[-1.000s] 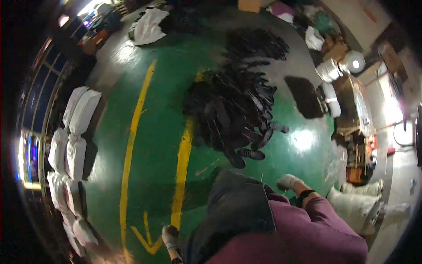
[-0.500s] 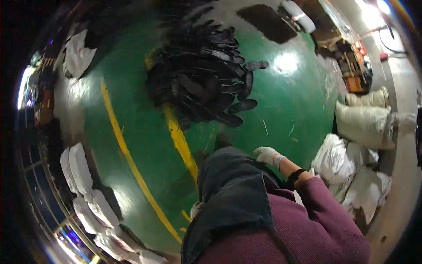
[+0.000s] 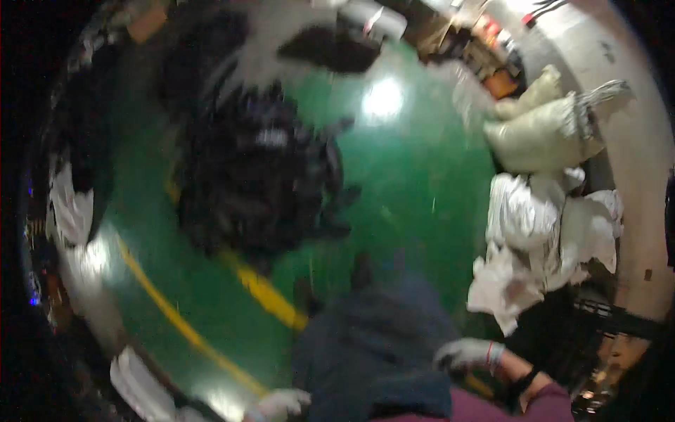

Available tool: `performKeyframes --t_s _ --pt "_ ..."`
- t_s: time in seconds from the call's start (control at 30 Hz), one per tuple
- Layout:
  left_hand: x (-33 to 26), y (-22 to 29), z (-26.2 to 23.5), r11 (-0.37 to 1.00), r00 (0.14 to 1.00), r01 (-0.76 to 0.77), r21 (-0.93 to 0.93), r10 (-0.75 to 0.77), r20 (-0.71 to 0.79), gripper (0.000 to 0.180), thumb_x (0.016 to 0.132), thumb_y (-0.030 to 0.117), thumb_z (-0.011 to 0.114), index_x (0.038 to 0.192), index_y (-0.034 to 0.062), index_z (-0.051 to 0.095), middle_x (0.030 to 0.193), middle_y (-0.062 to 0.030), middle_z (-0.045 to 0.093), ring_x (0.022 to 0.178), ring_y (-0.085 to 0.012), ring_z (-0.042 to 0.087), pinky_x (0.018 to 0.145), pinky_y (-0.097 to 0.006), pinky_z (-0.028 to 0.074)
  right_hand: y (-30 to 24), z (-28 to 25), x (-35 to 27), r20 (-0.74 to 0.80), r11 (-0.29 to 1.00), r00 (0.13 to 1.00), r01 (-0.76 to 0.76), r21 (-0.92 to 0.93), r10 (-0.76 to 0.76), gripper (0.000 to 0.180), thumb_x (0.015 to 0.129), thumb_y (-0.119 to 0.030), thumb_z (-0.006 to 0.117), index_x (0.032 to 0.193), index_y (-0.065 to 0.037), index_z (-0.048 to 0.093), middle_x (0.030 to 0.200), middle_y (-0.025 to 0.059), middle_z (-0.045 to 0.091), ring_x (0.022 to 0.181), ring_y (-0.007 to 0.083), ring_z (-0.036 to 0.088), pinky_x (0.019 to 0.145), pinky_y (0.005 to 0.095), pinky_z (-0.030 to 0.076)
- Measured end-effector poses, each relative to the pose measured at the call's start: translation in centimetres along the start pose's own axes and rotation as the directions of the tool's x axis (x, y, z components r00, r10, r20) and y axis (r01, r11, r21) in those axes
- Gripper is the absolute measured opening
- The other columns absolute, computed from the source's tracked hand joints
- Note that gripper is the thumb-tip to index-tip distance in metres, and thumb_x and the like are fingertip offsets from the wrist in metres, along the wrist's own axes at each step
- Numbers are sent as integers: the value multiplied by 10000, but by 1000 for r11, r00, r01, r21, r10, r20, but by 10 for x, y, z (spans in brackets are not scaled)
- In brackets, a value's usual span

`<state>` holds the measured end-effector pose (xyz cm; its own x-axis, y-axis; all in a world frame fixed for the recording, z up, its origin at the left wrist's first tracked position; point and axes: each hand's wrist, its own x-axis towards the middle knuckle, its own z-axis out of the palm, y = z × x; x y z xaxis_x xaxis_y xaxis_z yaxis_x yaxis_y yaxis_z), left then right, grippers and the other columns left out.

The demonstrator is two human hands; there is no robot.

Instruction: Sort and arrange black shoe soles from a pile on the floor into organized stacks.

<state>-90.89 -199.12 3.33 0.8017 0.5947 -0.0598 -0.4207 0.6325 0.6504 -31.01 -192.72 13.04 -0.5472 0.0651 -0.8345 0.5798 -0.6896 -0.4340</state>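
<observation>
The picture is blurred by motion. A dark grey-blue cloth bag or garment (image 3: 376,344) hangs in front of me at the lower middle. My right hand (image 3: 467,353), in a white glove, grips its right edge. My left hand (image 3: 278,404), also gloved, holds its lower left edge at the bottom of the view. A large pile of flat black pieces (image 3: 256,172) lies on the green floor (image 3: 415,176) ahead of me.
Yellow lines (image 3: 260,292) cross the floor below the pile. White and beige filled sacks (image 3: 545,211) are heaped at the right by the wall. White bundles (image 3: 70,211) line the left edge. A dark mat (image 3: 337,53) lies at the far end.
The view has swung further to the right and down, and the black pile now sits upper left. Both hands still hold the dark cloth; the sacks at the right came closer.
</observation>
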Motion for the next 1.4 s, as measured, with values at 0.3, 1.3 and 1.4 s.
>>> performKeyframes --t_s 0.3,1.3,1.4 --pt "44 -54 2 282 267 766 -578 -957 -113 332 1058 258 550 1265 84 742 1173 -75 758 1028 -274 673 981 -449 526 173 6 15 -186 938 982 60 342 5 397 925 -102 700 1316 -36 677 1114 -11 702 1025 141 592 921 345 507" --pt "518 -261 -610 -327 974 145 934 -119 -193 333 982 339 551 1161 123 730 975 -171 752 877 -388 729 795 -520 580 268 -577 589 -679 408 669 -553 -727 -304 143 818 -244 704 853 -115 756 813 146 751 754 371 745 634 488 595" --pt "610 -302 -611 -423 987 -39 905 124 101 403 923 374 668 1235 121 708 1205 -153 705 1079 -360 676 937 -498 530 177 -624 649 -766 669 162 -399 -627 -622 437 837 -372 742 1176 -101 699 1126 158 737 1012 361 717 856 501 573"
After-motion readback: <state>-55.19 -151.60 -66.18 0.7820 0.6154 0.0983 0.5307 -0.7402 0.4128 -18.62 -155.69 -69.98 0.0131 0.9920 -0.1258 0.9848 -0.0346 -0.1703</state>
